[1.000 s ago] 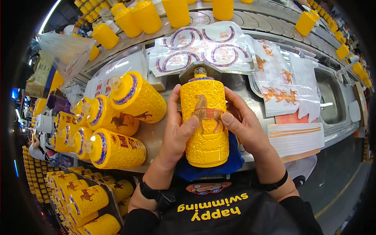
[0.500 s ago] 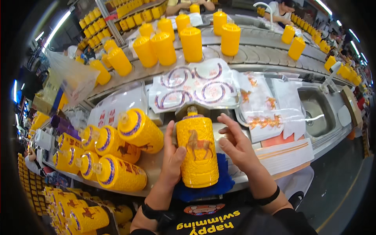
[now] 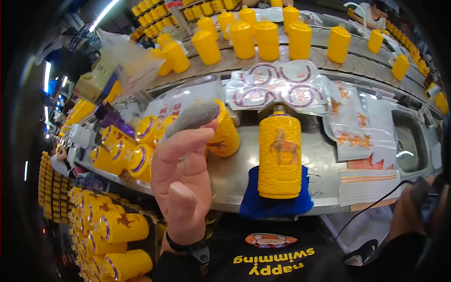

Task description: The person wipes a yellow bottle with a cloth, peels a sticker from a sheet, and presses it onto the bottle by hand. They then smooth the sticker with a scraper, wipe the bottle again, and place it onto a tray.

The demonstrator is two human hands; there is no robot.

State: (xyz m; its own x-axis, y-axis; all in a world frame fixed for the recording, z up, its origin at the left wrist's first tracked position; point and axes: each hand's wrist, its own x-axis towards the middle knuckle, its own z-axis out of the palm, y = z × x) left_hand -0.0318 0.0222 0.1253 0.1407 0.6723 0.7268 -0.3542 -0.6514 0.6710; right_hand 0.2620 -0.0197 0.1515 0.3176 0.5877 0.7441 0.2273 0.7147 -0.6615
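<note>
A yellow embossed bottle [image 3: 280, 155] with a horse picture and a clear stopper stands on a blue cloth [image 3: 251, 197], its top against a metal notch. Neither hand touches it. My left hand [image 3: 181, 174] is raised to its left, thumb spread from the curved fingers. A grey knit-like piece [image 3: 193, 117] shows at these fingers; whether worn or held, I cannot tell. At the far right edge my right hand [image 3: 442, 207] is blurred and mostly hidden. Beside it are a dark object [image 3: 424, 199] and a black cable [image 3: 376, 203].
Several bottles with patterned neck bands [image 3: 141, 162] lie at left, and more fill a stack [image 3: 124, 228] below. Sticker sheets [image 3: 282, 89], horse decals [image 3: 354, 140] and a sink [image 3: 408, 141] lie beyond. Plain yellow bottles [image 3: 267, 40] stand on a conveyor [image 3: 324, 63].
Both hands have left the bottle's sides. My left hand has lifted and moved left; my right hand has swung to the far right. The view has shifted, and the bottle still stands on the cloth.
</note>
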